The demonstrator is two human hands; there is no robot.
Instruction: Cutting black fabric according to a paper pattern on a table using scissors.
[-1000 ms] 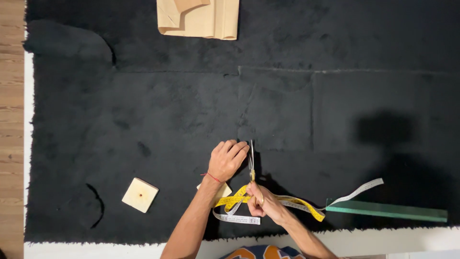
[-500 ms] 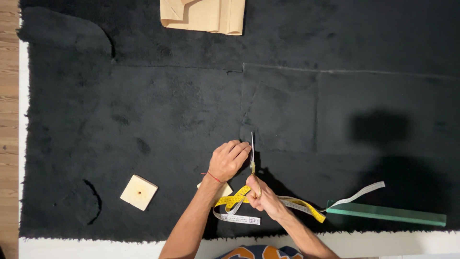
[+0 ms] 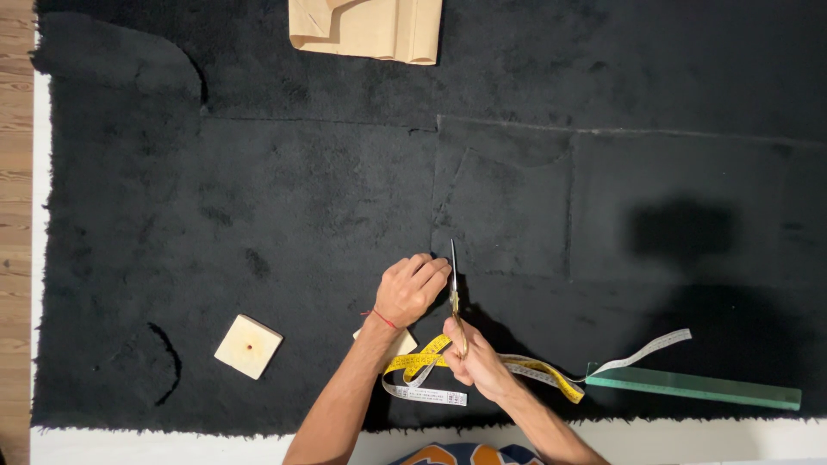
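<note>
near the middle of the black fleece fabric (image 3: 284, 215) we are cutting: our right hand (image 3: 472, 357) is closed around the scissors (image 3: 454, 288), blades pointing far, while our left hand (image 3: 412, 288) presses flat beside the cut, fingers curled, gripping nothing. a yellow measuring tape (image 3: 525, 370) lies under our wrists. by our judgement, advancing calls for keeping the cloth taut.

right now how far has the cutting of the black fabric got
Done: a cut line runs up from the near edge of the black fabric to where the scissors stand. In hand: the right hand works the scissors, blades pointing away, while the left hand presses the fabric flat beside them. Left: the faint lines ahead of the blades look uncut. The measuring tape and green ruler lie aside.
</note>
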